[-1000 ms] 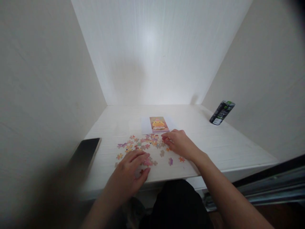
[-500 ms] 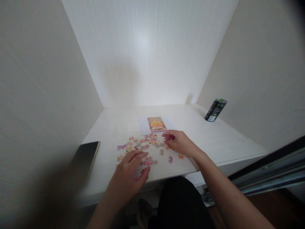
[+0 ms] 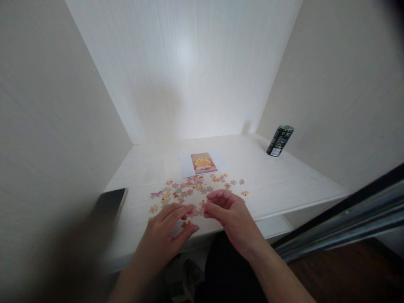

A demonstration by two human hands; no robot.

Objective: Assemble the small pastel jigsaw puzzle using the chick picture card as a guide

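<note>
Several small pastel puzzle pieces (image 3: 192, 188) lie scattered on the white desk (image 3: 271, 185). Behind them lies a reference picture (image 3: 203, 163) of a yellow figure on a white sheet. My left hand (image 3: 167, 235) rests flat near the front edge, fingers spread over a few pieces, with a pink piece (image 3: 191, 213) at its fingertips. My right hand (image 3: 229, 212) is close beside it, fingers curled toward the left hand's fingertips; whether it pinches a piece I cannot tell.
A dark phone (image 3: 109, 204) lies at the desk's left edge. A black and green drink can (image 3: 280, 140) stands at the back right by the wall. Walls close the desk on three sides. A dark rail (image 3: 341, 219) runs at the right.
My right hand has pulled back from the pieces near the picture toward my left hand at the front edge. The view has shifted slightly rightward. The left hand has stayed put.
</note>
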